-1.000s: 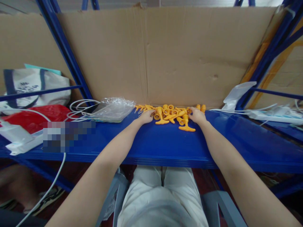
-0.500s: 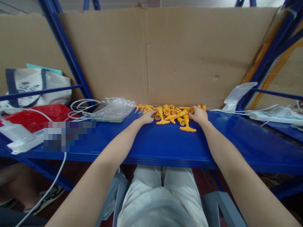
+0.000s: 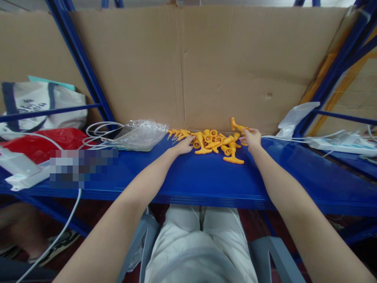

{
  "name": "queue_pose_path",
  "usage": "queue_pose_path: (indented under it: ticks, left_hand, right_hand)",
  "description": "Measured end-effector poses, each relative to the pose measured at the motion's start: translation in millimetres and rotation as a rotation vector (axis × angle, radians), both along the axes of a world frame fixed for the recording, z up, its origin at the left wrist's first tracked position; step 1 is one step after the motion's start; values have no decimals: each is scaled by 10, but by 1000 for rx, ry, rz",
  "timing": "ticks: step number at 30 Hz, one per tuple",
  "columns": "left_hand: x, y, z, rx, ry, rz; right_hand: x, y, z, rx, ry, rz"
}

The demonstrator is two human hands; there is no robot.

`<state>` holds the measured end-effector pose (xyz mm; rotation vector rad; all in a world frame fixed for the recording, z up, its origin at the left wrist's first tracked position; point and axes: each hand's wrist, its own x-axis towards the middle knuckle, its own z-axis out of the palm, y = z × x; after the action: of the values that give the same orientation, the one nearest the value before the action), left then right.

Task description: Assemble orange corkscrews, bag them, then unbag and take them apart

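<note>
A heap of yellow plastic T-handled pieces (image 3: 207, 138), several with round hollow ends, lies on the blue shelf top (image 3: 200, 177). My right hand (image 3: 251, 138) grips one yellow T-handled piece (image 3: 237, 125) at the heap's right side, its crossbar raised up and to the left. My left hand (image 3: 185, 145) rests at the heap's left edge, fingers against the pieces; whether it grips one is hidden. Beyond it lie yellow T-handled corkscrews (image 3: 179, 133) with thin metal spirals. One T-handled piece (image 3: 233, 158) lies nearest the shelf's front edge.
A clear plastic bag (image 3: 141, 135) and coiled white cable (image 3: 100, 133) lie left of the heap. Further left are a red bag (image 3: 55, 143) and a canvas bag (image 3: 59, 104). Cardboard (image 3: 224, 70) stands behind. White power strips (image 3: 347, 145) sit at right.
My right hand has moved slightly right, lifting a yellow T-handled piece out of the heap's right end. My left hand stays at about the same place.
</note>
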<state>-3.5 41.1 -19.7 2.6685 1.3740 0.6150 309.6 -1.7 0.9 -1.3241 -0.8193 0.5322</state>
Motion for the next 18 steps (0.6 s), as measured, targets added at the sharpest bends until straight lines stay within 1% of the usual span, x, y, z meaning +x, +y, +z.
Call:
queue_pose_path:
  ticks: [2,5,8,10,12,15,18]
  left_hand:
    - [11,-11,5,-21,-10,4]
    - [29,-38,19,-63,-13,17]
    - [39,-79,50,-60,-3,91]
    - [37,-117,89,12,-10,140]
    - [31,-166,143,125,-41,158]
    - [34,-256,233,287,-108,147]
    - [80,-354,292,397,-120,105]
  right_hand:
    - [-32,-26,27,7,70,36]
    - [-80,-66,75,15,106,80]
    - [-125,-86,125,18,115,83]
    - [-162,-86,152,15,97,88]
    - [-212,-81,169,22,54,105]
    - [-313,-84,166,63,-77,121]
    - [-448,-116,141,122,-273,159]
